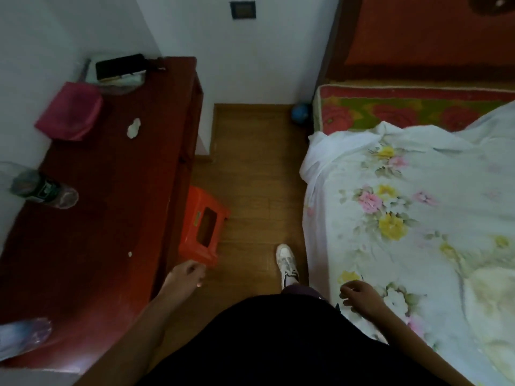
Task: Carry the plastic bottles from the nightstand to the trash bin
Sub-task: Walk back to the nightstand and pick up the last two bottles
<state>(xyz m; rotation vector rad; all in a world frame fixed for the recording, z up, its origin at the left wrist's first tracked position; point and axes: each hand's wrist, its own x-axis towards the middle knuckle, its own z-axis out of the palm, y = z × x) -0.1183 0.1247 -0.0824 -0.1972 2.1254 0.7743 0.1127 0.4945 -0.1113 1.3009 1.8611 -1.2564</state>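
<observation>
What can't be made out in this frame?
Head view:
- Near bottle: cut off by the left edge, blurred.
- Far bottle: label too small to read.
- Pink container: what it is, unclear.
- Black item at the nightstand's back: too dark to identify.

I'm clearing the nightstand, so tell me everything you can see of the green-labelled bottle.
The green-labelled bottle is clear plastic with a dark green label round its middle. It rests on the dark red nightstand near the wall-side edge, with its lobed base toward the room. Its cap end is blurred, so I cannot tell whether it stands upright or lies on its side. No other item touches it.
</observation>
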